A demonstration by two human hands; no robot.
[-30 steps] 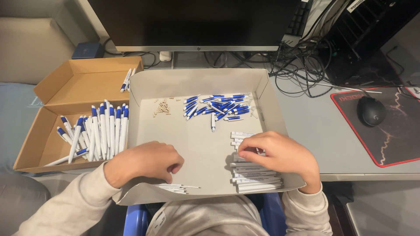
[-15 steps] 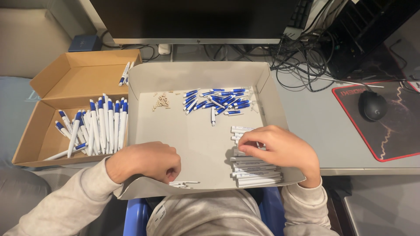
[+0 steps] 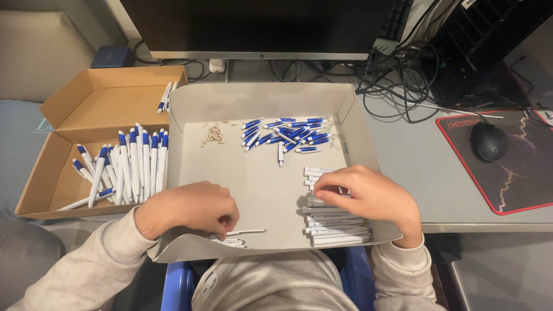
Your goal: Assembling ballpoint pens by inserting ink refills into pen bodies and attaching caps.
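Grey desk (image 3: 415,167) — matte top, evenly lit, no hard shadows. Dark monitor (image 3: 253,26) on a stand at the back edge, screen off. Tangle of black cables (image 3: 397,80) behind it, beside a black computer tower (image 3: 484,46). Black mouse (image 3: 488,141) on a red-edged mouse pad (image 3: 518,173) — right side. Blue chair seat (image 3: 178,285) below.

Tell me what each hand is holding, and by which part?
Right hand: fingertips on a white pen barrel in the stack. Left hand: closed over thin refills; the hold itself is hidden.
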